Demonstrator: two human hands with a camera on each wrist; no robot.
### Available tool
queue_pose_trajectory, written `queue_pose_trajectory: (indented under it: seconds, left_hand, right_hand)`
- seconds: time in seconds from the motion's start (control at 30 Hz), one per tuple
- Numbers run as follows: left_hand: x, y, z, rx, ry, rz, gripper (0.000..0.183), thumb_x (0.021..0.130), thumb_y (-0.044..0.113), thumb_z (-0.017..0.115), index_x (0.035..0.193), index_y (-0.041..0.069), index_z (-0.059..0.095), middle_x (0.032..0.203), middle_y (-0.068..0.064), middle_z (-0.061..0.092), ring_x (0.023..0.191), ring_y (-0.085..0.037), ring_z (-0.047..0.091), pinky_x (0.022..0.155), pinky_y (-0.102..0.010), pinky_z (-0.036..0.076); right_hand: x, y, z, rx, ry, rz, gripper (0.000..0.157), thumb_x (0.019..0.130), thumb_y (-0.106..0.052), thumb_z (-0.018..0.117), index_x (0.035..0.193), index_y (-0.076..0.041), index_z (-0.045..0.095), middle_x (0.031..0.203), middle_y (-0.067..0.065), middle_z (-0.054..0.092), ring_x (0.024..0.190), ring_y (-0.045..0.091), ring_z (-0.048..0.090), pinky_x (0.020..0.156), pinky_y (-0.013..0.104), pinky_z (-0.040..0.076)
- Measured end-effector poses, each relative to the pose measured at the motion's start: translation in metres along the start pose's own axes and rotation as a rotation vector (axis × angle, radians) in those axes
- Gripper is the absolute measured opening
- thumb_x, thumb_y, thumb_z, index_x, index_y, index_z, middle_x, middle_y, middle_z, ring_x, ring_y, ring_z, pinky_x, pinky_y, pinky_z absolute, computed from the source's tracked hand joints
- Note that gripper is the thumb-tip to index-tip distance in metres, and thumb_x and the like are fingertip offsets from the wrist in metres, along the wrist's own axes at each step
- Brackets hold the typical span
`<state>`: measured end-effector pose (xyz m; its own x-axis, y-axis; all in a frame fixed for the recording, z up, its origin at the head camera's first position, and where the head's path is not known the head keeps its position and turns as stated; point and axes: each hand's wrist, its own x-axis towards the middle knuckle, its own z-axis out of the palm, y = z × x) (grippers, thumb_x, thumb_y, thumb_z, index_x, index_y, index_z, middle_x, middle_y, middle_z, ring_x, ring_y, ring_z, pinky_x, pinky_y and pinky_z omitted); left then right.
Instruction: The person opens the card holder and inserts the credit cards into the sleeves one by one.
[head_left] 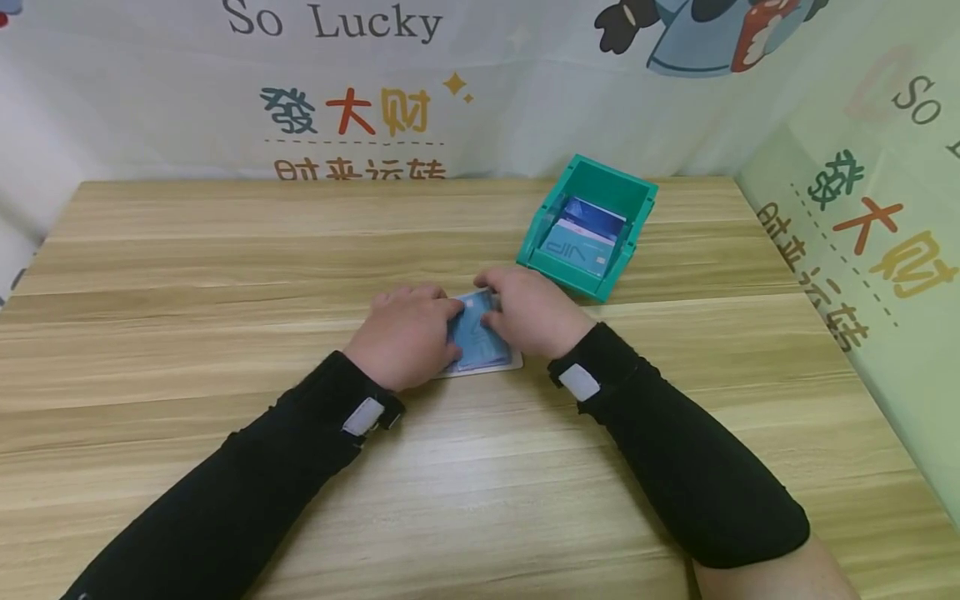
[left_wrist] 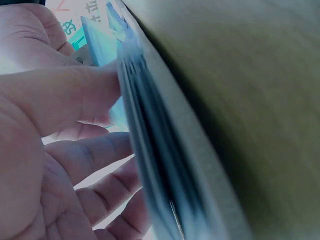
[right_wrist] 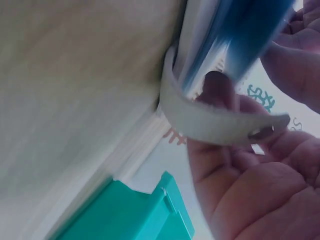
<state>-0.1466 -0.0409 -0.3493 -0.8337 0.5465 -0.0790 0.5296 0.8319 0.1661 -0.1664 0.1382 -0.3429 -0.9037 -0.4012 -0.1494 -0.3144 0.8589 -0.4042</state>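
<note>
A card holder [head_left: 516,362] with a pale cover and blue cards in its sleeves lies open on the table between the hands. The left hand [head_left: 408,333] rests along its left side; in the left wrist view its thumb [left_wrist: 75,90] and outstretched fingers touch the face of the layered sleeves [left_wrist: 150,130]. At the upper right, the right hand [head_left: 534,310] has curled its thumb and forefinger about a blue card sleeve [right_wrist: 250,35], which tilts up from the stack. A pale strap [right_wrist: 210,122] with a snap button curves in front of the right fingers.
A green open-fronted bin [head_left: 637,225] stands behind the right hand, with several blue cards [head_left: 581,242] inside. The wooden table [head_left: 225,250] meets a printed cloth [head_left: 510,108] at the back and another at the right.
</note>
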Motion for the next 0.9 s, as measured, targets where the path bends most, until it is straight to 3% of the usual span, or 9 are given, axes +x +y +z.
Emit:
queue_pose_trajectory:
  seconds: [0.23,0.47,0.63,0.9]
  left_hand:
    - [-0.004,-0.011,-0.003,-0.077,0.007,-0.015,0.063,0.082,0.042,0.068,0.134,0.01,0.051,0.132,-0.006,0.05,0.118,-0.027,0.041,0.091,-0.053,0.036]
    - [-0.019,-0.026,-0.012,-0.09,-0.038,-0.092,0.072,0.083,0.045,0.067,0.141,0.01,0.042,0.145,-0.012,0.035,0.128,-0.032,0.03,0.097,-0.058,0.029]
    - [-0.027,-0.033,-0.014,-0.091,-0.027,-0.117,0.069,0.081,0.043,0.07,0.137,0.009,0.048,0.143,-0.014,0.038,0.123,-0.033,0.035,0.093,-0.057,0.031]
    - [-0.029,-0.035,-0.011,-0.077,-0.021,-0.115,0.06,0.08,0.042,0.07,0.128,0.008,0.057,0.129,-0.011,0.053,0.108,-0.029,0.048,0.086,-0.055,0.034]
  right_hand:
    - [0.001,0.001,0.002,0.156,0.034,0.052,0.04,0.088,-0.016,0.066,0.126,-0.009,0.053,0.117,0.003,0.054,0.088,0.012,0.05,0.081,0.031,0.049]
    - [0.0,0.001,-0.001,0.217,0.051,0.085,0.043,0.087,-0.017,0.067,0.128,-0.01,0.053,0.123,0.002,0.052,0.086,0.011,0.052,0.076,0.028,0.049]
    - [-0.001,-0.001,-0.002,0.235,0.073,0.102,0.043,0.088,-0.021,0.066,0.128,-0.011,0.053,0.121,0.0,0.053,0.084,0.012,0.052,0.074,0.027,0.049]
    - [-0.005,-0.004,-0.002,0.284,0.129,0.061,0.037,0.09,-0.026,0.063,0.123,-0.01,0.057,0.113,-0.002,0.058,0.08,0.011,0.053,0.07,0.027,0.05]
